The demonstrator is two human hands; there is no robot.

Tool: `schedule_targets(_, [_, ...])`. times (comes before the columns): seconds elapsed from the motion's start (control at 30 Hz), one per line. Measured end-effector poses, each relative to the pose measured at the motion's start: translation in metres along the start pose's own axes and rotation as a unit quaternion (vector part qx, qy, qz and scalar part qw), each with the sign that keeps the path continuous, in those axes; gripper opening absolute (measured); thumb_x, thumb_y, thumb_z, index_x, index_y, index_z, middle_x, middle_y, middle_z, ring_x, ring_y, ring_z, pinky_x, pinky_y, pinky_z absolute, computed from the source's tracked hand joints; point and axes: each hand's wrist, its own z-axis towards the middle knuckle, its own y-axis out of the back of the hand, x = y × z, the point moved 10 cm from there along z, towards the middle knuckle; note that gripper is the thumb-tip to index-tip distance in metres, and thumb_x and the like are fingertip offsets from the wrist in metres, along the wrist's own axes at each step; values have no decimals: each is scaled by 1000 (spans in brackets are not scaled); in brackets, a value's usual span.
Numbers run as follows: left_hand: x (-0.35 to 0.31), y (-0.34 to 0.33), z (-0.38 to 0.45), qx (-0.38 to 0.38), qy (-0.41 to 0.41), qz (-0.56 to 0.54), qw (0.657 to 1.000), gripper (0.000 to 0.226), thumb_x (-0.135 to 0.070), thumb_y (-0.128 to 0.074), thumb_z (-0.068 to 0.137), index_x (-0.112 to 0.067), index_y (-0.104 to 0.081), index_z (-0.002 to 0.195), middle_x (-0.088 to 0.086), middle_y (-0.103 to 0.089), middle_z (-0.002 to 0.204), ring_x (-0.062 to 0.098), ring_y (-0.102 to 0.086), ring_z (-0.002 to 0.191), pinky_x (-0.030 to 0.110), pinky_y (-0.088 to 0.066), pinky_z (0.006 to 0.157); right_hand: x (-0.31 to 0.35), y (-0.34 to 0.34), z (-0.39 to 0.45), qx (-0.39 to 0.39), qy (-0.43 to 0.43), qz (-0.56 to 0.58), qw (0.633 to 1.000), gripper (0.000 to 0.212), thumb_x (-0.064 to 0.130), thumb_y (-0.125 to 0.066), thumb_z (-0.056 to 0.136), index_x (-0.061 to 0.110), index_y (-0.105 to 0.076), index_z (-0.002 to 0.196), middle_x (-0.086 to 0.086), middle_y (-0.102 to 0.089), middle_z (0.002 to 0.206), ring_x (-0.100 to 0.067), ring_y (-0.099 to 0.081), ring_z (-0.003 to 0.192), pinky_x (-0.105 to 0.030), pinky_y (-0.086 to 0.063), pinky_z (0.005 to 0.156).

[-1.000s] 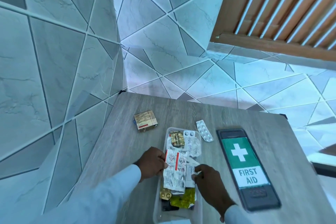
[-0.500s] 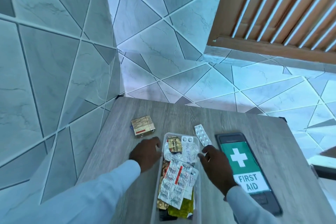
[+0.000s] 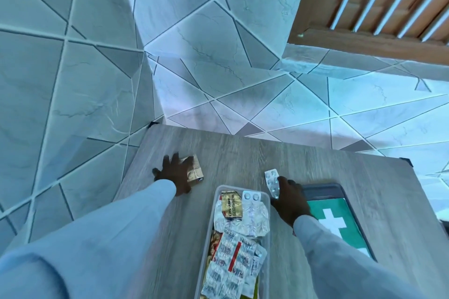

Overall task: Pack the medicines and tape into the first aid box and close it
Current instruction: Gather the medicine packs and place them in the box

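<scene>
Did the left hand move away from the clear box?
Yes. The left hand went from the clear box rim out to the small carton.

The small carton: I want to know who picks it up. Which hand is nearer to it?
Left. The left hand lies on the carton, covering its left part. The right hand is across the box, at the blister strip.

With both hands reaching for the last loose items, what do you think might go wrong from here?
1. The clear box is already heaped with strips, so adding the small carton may stop the lid from seating.
2. The right hand has only fingertips on the blister strip; that thin grip might slip.
3. The left hand covers the carton near the table edge and could nudge it off.
</scene>
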Motion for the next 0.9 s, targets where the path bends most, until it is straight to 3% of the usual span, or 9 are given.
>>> schedule_targets(0.17, [3, -8, 8, -29, -20, -12, 999, 85, -35, -70, 78, -44, -19, 147, 2, -25, 154, 32, -27, 138, 52, -32, 107, 2, 2, 11, 10, -18, 45, 999, 70, 36, -76, 77, 21, -39, 134, -13, -50, 131, -35, -50, 119, -48, -43, 100])
schedule_targets(0.27, [-1, -6, 6, -51, -31, -31, 998, 78, -34, -62, 82, -40, -20, 147, 5, -29, 153, 35, -32, 135, 51, -38, 106, 2, 1, 12, 22, -35, 46, 998, 71, 36, -76, 76, 20, -39, 134, -14, -51, 129, -37, -52, 119, -47, -45, 98])
schedule_targets(0.33, [-6, -3, 3, -73, -50, -63, 994, 70, -33, -58, 85, -35, -27, 147, 7, -35, 151, 33, -39, 133, 50, -42, 104, 6, 4, 11, 8, -42, 39, 998, 58, 34, -70, 82, 17, -45, 131, -11, -55, 127, -34, -56, 114, -45, -47, 96])
schedule_targets(0.47, [-11, 22, -17, -142, -55, -135, 979, 56, -26, -61, 86, -22, -42, 139, 10, -60, 125, 30, -58, 111, 42, -52, 90, 4, 25, 4, -74, -68, 81, 992, 22, 19, -54, 93, 12, -59, 113, -12, -67, 109, -30, -65, 93, -43, -52, 89])
schedule_targets(0.53, [-8, 42, -39, -181, -37, -198, 963, 53, -21, -61, 84, -23, -46, 135, 8, -62, 117, 31, -59, 106, 35, -49, 85, 9, 49, -7, -140, -57, 85, 985, 14, 21, -53, 94, 13, -62, 102, -11, -70, 97, -27, -67, 82, -43, -56, 84])
schedule_targets(0.6, [-18, 53, -67, -192, -68, -260, 944, 47, -18, -59, 84, -26, -48, 129, 4, -64, 106, 28, -62, 96, 30, -46, 74, 26, 72, -28, -201, -6, 90, 975, 12, 23, -52, 95, 17, -62, 93, -7, -71, 86, -21, -66, 72, -39, -58, 75])
schedule_targets(0.73, [-66, 29, -127, -50, -195, -401, 894, 37, -18, -54, 80, -27, -54, 115, 2, -68, 86, 15, -60, 62, 29, -49, 52, 71, 80, -110, -262, 126, 72, 954, 6, 17, -58, 90, 21, -63, 90, 1, -65, 73, -16, -59, 63, -32, -52, 60])
schedule_targets(0.83, [-81, -11, -153, 67, -193, -479, 854, 47, -24, -56, 69, -20, -57, 116, 2, -71, 97, 15, -68, 72, 31, -57, 62, 79, 56, -169, -265, 159, 66, 949, 13, 6, -68, 81, 16, -64, 87, 0, -63, 73, -21, -57, 67, -33, -47, 61])
schedule_targets(0.9, [-81, -44, -167, 134, -159, -470, 858, 67, -33, -59, 67, -14, -50, 131, 9, -66, 118, 17, -71, 77, 31, -59, 66, 73, 38, -194, -269, 158, 73, 947, 20, 2, -73, 75, 16, -62, 84, -2, -62, 74, -24, -58, 70, -35, -48, 63])
